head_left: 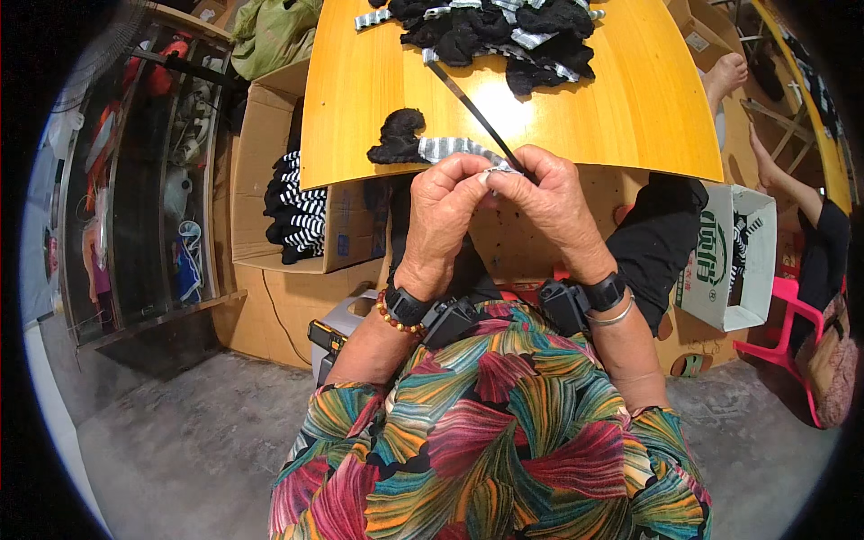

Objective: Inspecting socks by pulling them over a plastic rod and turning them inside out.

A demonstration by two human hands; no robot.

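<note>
My left hand [443, 216] and my right hand [562, 205] meet at the table's near edge, thumbs together. Both pinch the end of a grey-and-white striped fabric strip [457, 148]; the exact grip is partly hidden by the fingers. The strip runs left over the tabletop into a bunched black fuzzy fabric part [397, 137]. A long, narrow black strip [472, 110] slants from the pile down to my right fingers; whether it is a band or a rod I cannot tell. Farther back lies a pile of black fabric pieces with striped ends [504, 31].
The yellow wooden table [639, 108] curves in front of me. Below its left side stands a cardboard box [256, 117] holding black-and-white striped pieces [306, 216]. A white carton [751, 261] and a pink stool [783, 355] are at right, near another person's bare leg [783, 180]. Shelving [135, 180] lines the left.
</note>
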